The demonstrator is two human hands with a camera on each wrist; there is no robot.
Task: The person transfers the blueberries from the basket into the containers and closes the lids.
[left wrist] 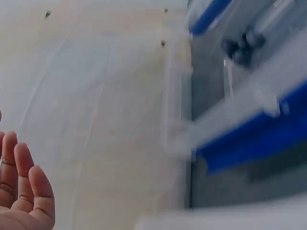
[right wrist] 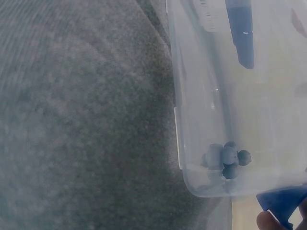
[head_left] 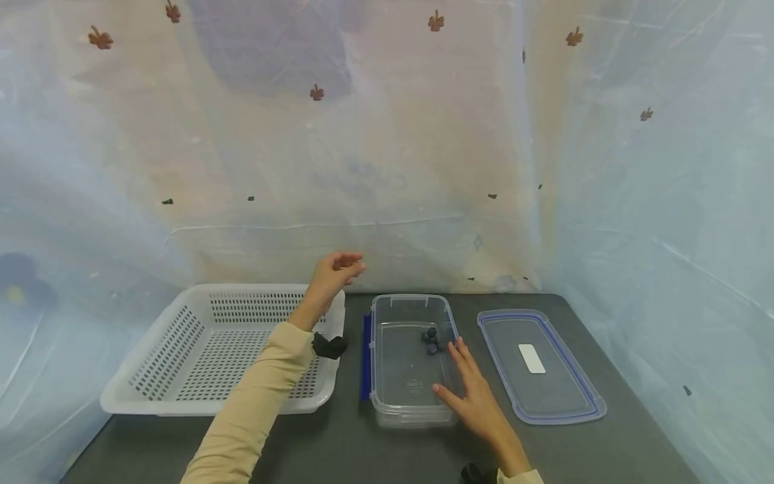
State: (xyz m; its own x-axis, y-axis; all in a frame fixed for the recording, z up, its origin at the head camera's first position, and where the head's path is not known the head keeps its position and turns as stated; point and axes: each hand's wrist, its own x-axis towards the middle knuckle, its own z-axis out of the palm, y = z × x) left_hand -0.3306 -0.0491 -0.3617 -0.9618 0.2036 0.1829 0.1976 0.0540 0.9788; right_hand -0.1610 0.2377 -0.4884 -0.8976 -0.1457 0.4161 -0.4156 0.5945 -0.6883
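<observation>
My left hand (head_left: 338,272) is raised above the far right corner of a white plastic basket (head_left: 145,406), with fingers loosely bent. Nothing shows between its fingers (left wrist: 41,190) in the left wrist view. My right hand (head_left: 478,403) is spread at the right rim of a clear plastic food container (head_left: 396,410), thumb and fingers apart and lying over that edge. Inside the container, several dark blueberries (head_left: 432,341) cluster toward its right side. A blue latch flap (head_left: 366,356) hangs off its left side. In the right wrist view, fingertips (right wrist: 268,223) show beside a blue flap (right wrist: 280,203).
To the right of the container lies a clear lid (head_left: 562,396) with a blue seal and a white label (head_left: 531,359). The dark grey tabletop (head_left: 629,447) ends at a pale plastic curtain (head_left: 387,168) behind and on both sides.
</observation>
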